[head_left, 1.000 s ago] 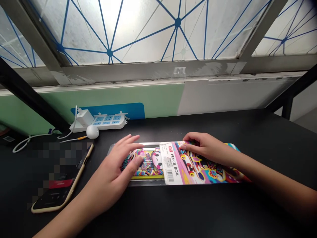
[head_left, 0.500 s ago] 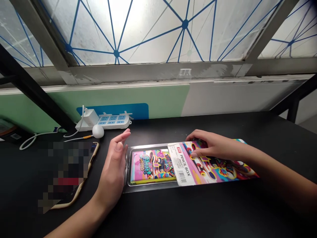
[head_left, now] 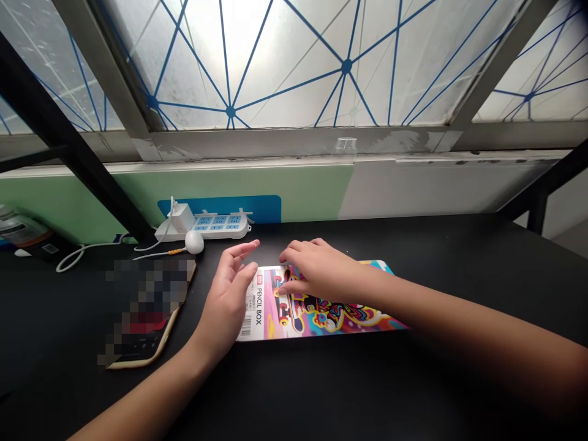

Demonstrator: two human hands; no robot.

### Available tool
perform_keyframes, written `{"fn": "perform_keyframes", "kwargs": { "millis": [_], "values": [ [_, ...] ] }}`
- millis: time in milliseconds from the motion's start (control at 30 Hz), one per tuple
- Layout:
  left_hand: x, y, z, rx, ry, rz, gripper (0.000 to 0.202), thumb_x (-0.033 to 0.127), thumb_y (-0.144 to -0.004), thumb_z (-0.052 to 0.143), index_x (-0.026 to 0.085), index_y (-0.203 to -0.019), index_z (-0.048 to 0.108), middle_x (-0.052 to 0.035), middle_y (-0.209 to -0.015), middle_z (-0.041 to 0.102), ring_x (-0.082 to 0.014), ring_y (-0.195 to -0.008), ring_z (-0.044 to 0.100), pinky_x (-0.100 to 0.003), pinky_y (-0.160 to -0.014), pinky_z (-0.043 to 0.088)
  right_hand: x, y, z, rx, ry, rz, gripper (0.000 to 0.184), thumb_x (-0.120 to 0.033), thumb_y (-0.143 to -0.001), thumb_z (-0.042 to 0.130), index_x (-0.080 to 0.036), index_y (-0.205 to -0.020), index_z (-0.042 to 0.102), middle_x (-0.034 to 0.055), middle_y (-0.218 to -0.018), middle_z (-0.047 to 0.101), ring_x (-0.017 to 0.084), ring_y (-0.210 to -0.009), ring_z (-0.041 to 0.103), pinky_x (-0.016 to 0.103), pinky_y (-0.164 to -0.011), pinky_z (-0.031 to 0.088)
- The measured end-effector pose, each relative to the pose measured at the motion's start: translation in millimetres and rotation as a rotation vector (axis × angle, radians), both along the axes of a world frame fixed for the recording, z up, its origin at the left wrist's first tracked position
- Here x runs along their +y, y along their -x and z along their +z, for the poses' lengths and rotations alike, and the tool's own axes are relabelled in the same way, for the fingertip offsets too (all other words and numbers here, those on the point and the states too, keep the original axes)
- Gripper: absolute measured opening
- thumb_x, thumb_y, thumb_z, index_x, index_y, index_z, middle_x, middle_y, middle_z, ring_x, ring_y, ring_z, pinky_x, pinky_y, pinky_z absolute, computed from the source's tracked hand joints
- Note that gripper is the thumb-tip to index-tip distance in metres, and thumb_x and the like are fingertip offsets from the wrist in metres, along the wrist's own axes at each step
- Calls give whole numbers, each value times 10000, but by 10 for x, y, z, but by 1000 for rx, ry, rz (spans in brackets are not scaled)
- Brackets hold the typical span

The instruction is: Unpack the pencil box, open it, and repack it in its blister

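Observation:
A flat, colourful cardboard sleeve [head_left: 342, 315] printed "PENCIL BOX" lies on the black table, its white barcode end towards the left. The clear tray and the pencil box are hidden from view. My right hand [head_left: 316, 269] rests over the sleeve's far side, thumb on the printed face and fingers stretched past the far edge. At the sleeve's left end stands my left hand [head_left: 229, 297], turned on its side with thumb and fingers apart. Its palm side is against or very near that end; contact is hard to make out.
A phone [head_left: 156, 331] with a pale case edge lies to the left, its screen blurred out. Behind it are a white power strip [head_left: 223, 226] with a plug, a round white device [head_left: 194, 242] and a cable. A bottle [head_left: 22, 228] stands at far left.
My right hand and the sleeve have moved left. The sleeve now covers the clear tray and pencil box that showed before. The view has shifted slightly.

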State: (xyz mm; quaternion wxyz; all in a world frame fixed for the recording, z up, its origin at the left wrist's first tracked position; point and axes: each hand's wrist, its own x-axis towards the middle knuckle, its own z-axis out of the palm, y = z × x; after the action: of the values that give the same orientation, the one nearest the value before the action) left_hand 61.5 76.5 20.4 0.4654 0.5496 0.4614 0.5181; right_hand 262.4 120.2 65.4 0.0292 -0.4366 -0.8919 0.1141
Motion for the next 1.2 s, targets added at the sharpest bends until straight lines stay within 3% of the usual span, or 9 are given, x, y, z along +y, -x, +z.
{"fn": "perform_keyframes", "kwargs": {
  "millis": [167,267,433,567,767,900,1033,1133,1200],
  "values": [
    [-17,39,-4,758,-205,-177,470,380,-965,520,241,-1414,515,-117,-1509,532,-345,-1449,415,-632,-1211,243,-155,-744,-62,54,58,-109,516,-643,-938,577,-203,-1198,644,95,-1178,696,303,-1043,641,451,-935,453],
    [-19,47,5,994,-287,-233,542,427,-989,495,212,-1485,466,-141,-1470,570,-356,-1393,474,-617,-1162,344,-212,-1096,-169,119,77,-249,456,-629,-984,489,-220,-1111,647,88,-1120,696,286,-1001,636,428,-873,479],
    [78,103,-21,1103,-406,-190,665,593,-941,590,207,-1473,487,-147,-1385,624,-361,-1281,552,-533,-1046,489,-249,-1201,-318,142,24,-272,460,-670,-939,545,-219,-1007,606,84,-1034,690,281,-943,625,430,-826,506],
    [141,168,1,1130,-645,-97,667,663,-864,683,227,-1354,564,-124,-1249,675,-347,-1158,602,-480,-956,529,-303,-1161,-330,202,-192,-230,441,-651,-968,509,-218,-927,579,104,-1084,691,246,-842,644,410,-754,530],
    [-74,257,172,1086,-947,-1,293,337,-899,747,273,-1149,610,-36,-1014,711,-262,-902,645,-487,-1005,462,-557,-1143,-163,335,-625,-118,262,-457,-988,607,-239,-865,531,97,-1052,724,214,-817,695,358,-731,541],
    [-152,252,196,1149,-1061,-97,156,124,-906,652,240,-1003,615,-59,-1121,721,-255,-995,658,-503,-1091,406,-704,-1052,-146,295,-686,-20,187,-313,-977,627,-252,-842,513,80,-1031,743,221,-876,701,375,-806,548],
    [-93,164,151,1288,-1049,-239,158,83,-957,496,203,-906,585,-131,-1370,659,-303,-1197,637,-515,-1079,429,-739,-914,-286,176,-690,123,116,-269,-976,552,-215,-873,554,140,-1056,740,266,-867,670,409,-753,538],
    [-69,91,141,1316,-1019,-345,186,85,-944,459,197,-964,606,-118,-1316,702,-317,-1145,675,-540,-1015,482,-724,-860,-386,84,-635,169,66,-183,-893,542,-189,-928,597,133,-1005,735,278,-832,645,432,-737,525],
    [-68,62,143,1302,-992,-370,206,133,-932,519,192,-1105,612,-112,-1294,713,-320,-1120,681,-537,-993,500,-706,-857,-415,49,-589,181,192,-165,-823,571,-179,-1009,615,120,-1000,729,280,-825,631,443,-744,515]
  ]
}}
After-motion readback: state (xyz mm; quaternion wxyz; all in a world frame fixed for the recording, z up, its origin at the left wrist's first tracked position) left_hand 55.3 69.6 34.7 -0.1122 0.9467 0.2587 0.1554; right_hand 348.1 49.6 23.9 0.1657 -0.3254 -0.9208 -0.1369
